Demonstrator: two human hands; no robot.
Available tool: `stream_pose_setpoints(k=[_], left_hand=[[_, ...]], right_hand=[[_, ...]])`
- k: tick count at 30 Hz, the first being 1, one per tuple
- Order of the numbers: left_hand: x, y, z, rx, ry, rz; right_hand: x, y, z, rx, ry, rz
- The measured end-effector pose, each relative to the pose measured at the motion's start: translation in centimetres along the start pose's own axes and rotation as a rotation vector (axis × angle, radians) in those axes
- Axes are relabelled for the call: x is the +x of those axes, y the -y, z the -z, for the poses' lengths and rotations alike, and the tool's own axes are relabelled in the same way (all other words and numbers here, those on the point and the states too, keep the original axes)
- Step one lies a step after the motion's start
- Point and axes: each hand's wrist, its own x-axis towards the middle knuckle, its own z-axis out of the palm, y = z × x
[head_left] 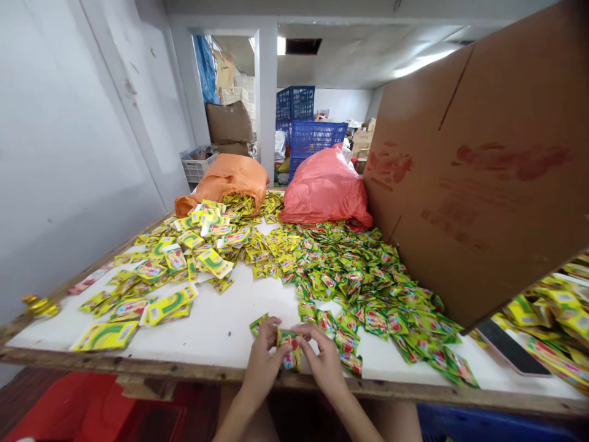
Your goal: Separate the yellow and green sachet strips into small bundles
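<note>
Near the front edge of the white tabletop (221, 328), my left hand (265, 355) and my right hand (323, 359) pinch a small green-and-yellow candy packet (289, 351) from its two sides. Another green packet (256, 325) lies just behind my left fingers. To the right spreads a heap of small green packets (354, 276), reaching close to my right hand. Smaller yellow packets (269, 245) fill the middle of the table. Larger yellow pouches (170, 307) are piled on the left, some with white ends. What my fingertips cover of the held packet is hidden.
An orange sack (234, 175) spills yellow packets at the back, and a red sack (326, 187) sits beside it. A tall cardboard box (469, 166) leans on the right, near a phone (513, 347). Blue crates (317, 138) stand behind. A red stool (69, 408) is below left.
</note>
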Motion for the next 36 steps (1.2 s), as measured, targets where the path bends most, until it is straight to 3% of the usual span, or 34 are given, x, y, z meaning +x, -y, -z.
stream_pose_setpoints(k=[4,10,15,22,36], left_hand=[[0.1,0.0,0.4,0.126,0.07,-0.032],[-0.1,-0.1,-0.3,-0.074,-0.054,-0.068],[-0.3,-0.7,0.2,0.043,0.011,-0.088],[-0.6,-1.2,0.8,0.213,-0.048,-0.182],[1.0,-2.4,0.4,0.279,-0.061,-0.099]], right_hand=[[0.8,1.2,0.4,-0.07,0.057,0.051],[0.6,0.3,-0.3,-0.011,-0.086,-0.002],[0.3,0.6,0.0,-0.028,0.018,0.086],[-0.4,1.4,0.1,-0.067,0.016,0.109],[1.4,1.8,0.8,-0.349,0.141,0.171]])
